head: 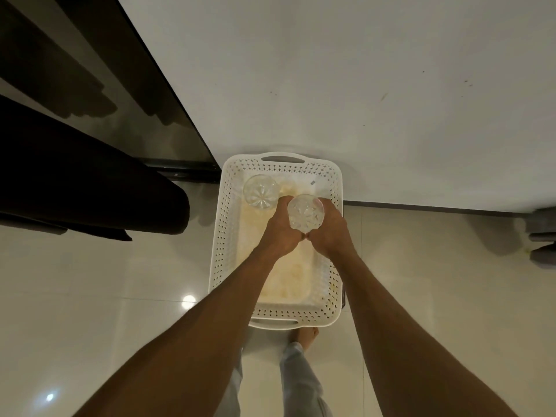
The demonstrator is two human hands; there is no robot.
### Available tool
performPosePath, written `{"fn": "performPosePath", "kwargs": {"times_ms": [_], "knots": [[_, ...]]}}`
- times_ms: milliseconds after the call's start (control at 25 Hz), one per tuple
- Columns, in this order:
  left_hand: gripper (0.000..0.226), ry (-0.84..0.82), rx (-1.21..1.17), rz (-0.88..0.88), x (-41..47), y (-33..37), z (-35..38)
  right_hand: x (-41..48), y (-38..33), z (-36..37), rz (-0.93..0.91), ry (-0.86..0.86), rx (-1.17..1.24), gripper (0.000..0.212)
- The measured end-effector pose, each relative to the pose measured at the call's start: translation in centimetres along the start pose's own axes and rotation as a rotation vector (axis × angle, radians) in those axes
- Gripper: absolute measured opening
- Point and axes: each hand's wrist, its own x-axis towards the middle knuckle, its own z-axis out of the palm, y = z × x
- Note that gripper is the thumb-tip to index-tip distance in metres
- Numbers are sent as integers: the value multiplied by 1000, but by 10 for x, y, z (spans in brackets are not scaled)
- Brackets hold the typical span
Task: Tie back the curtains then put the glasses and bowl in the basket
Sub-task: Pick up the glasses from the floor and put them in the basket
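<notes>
A white perforated basket (224, 236) stands on the tiled floor against the wall. One clear cut-pattern glass (260, 191) stands upright in its far left corner. Both my hands are over the basket's far half and hold a second clear glass (305, 212) between them. My left hand (278, 228) grips it from the left. My right hand (329, 227) grips it from the right. The glass's mouth faces up at me. No bowl is in view.
A dark curtain (90, 191) hangs at the left, beside a dark window frame (168, 94). The white wall (361, 85) rises behind the basket. A grey object (541, 236) sits at the right edge. My bare foot (305, 337) stands just behind the basket.
</notes>
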Motion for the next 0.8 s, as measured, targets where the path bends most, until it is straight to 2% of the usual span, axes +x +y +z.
{"fn": "performPosePath", "kwargs": {"times_ms": [160,400,720,800], "knots": [[74,14,-29,18,24,-10,8,20,2,2,21,18,33,52],[66,54,-66,64,43,-6,8,38,-3,4,-43,68,58,47],[68,35,-123,36,46,-3,6,45,-1,5,-21,65,55,46],[75,17,-97,15,44,-4,5,43,0,5,11,54,53,53]]}}
